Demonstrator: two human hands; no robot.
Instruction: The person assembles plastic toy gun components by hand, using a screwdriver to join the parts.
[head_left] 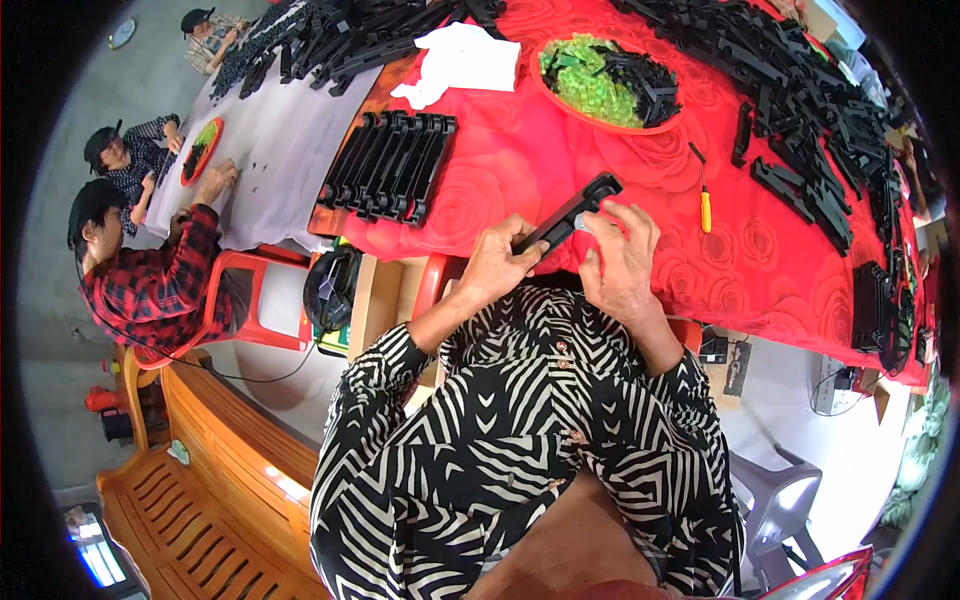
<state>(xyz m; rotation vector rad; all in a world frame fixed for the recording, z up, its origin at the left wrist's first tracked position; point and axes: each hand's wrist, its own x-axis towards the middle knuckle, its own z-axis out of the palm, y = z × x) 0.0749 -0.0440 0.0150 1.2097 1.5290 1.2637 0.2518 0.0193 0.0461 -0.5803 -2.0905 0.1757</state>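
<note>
Black plastic, by its look, makes up the long bar (562, 226) in front of you, held in the air just over the near edge of the table. Its long axis runs aslant: the lower end sits in your left hand (503, 258), and the far end points away from you and to your right. Your left fingers and thumb are clamped around that lower end. Your right hand (622, 262) is raised beside the bar, fingers bent toward its side, and a small pale piece (582, 221) shows at the fingertips (too small to tell whether you pinch it). Your two hands are apart, with the bar between them.

Beneath spreads a red tablecloth (745, 255) patterned with roses. On it you have a row of black parts (388, 165) to the left, a white cloth (465, 62), a bowl (655, 129) of green and black pieces, a screwdriver (706, 212) with a yellow handle, and a heap of black parts (800, 130) to the right. On your left, a co-worker (160, 285) in a checked shirt sits at a pale table (290, 150); behind stands a wooden bench (235, 480).

Your bar is narrow and dark, with a hollowed face and a squared, notched far end.
</note>
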